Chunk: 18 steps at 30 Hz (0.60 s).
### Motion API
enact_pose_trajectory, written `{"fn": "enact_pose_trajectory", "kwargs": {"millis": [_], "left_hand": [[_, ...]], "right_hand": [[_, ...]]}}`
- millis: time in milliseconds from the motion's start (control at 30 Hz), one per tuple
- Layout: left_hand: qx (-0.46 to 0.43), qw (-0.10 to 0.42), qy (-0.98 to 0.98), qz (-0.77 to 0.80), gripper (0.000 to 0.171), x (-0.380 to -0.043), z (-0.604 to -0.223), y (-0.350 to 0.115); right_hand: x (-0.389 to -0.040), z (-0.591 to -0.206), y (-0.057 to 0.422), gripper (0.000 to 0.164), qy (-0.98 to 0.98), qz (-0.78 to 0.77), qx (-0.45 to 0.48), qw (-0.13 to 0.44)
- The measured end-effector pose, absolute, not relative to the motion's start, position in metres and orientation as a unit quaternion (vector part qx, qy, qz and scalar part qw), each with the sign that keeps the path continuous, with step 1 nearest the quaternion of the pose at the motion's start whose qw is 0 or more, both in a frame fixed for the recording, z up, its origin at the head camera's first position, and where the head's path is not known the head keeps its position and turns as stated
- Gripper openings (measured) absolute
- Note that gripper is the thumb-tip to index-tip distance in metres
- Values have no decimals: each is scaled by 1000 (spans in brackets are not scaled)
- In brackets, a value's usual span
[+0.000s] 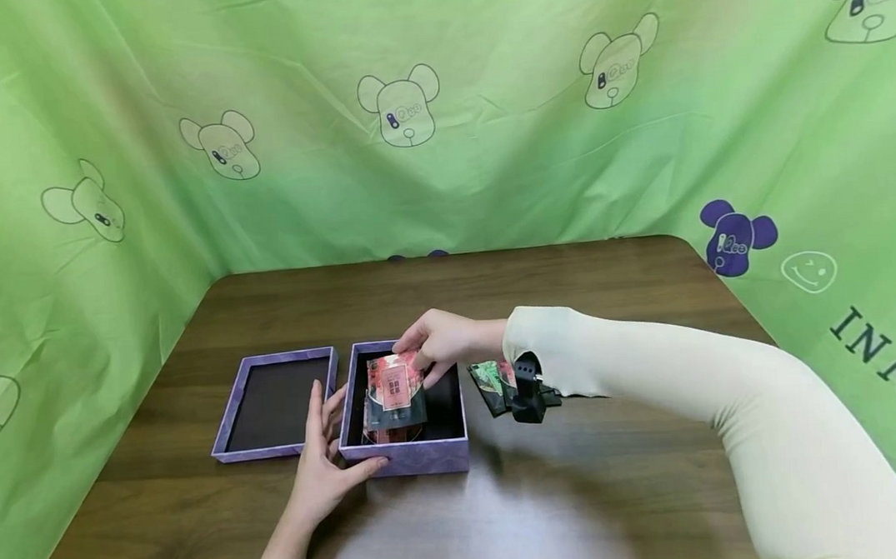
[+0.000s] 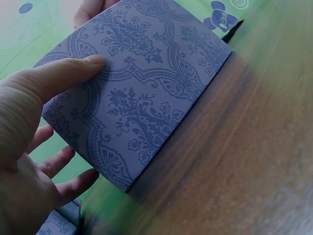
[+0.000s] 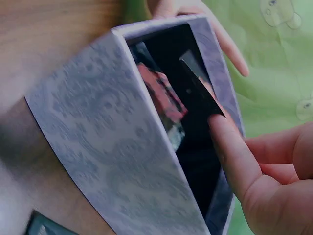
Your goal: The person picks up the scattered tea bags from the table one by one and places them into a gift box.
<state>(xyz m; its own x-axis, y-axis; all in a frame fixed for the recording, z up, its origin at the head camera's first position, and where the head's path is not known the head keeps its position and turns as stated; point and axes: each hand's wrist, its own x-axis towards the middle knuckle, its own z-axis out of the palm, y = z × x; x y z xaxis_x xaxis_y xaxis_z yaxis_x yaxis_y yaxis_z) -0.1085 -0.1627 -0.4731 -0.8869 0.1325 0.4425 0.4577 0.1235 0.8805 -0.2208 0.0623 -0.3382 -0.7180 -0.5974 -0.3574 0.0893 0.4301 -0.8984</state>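
Observation:
A purple box (image 1: pixel 426 459) with a damask pattern stands uncovered on the table, black inside. My right hand (image 1: pixel 441 340) pinches a flat red-and-dark packet (image 1: pixel 396 394) by its upper right part, over the box opening. Beneath it, another red packet (image 3: pixel 159 90) lies inside the box, as the right wrist view shows; the held one is seen nearly edge-on there. My left hand (image 1: pixel 325 472) steadies the box at its near left corner. Its thumb lies flat on the front wall (image 2: pixel 132 98) and its fingers are spread along the left side.
Left of the box lies its purple-rimmed lid (image 1: pixel 228 410), black inside facing up. To the right, several dark packets with green and red prints (image 1: pixel 490 379) lie partly under my right forearm. A green printed cloth (image 1: pixel 489 186) hangs behind the wooden table (image 1: pixel 606 281).

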Motion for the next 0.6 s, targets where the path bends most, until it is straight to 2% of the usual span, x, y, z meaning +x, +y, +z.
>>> {"fn": "enact_pose_trajectory", "kwargs": {"millis": [333,600], "left_hand": [[-208,132,-733,-635,134,-108,-475,-162],[-198,131,-740,-629,133,-107,-473,-162]], "right_hand": [[-209,-352,48,56,756,-508,-165,379],[-206,-349,48,49,756,-488,-170,402]]}}
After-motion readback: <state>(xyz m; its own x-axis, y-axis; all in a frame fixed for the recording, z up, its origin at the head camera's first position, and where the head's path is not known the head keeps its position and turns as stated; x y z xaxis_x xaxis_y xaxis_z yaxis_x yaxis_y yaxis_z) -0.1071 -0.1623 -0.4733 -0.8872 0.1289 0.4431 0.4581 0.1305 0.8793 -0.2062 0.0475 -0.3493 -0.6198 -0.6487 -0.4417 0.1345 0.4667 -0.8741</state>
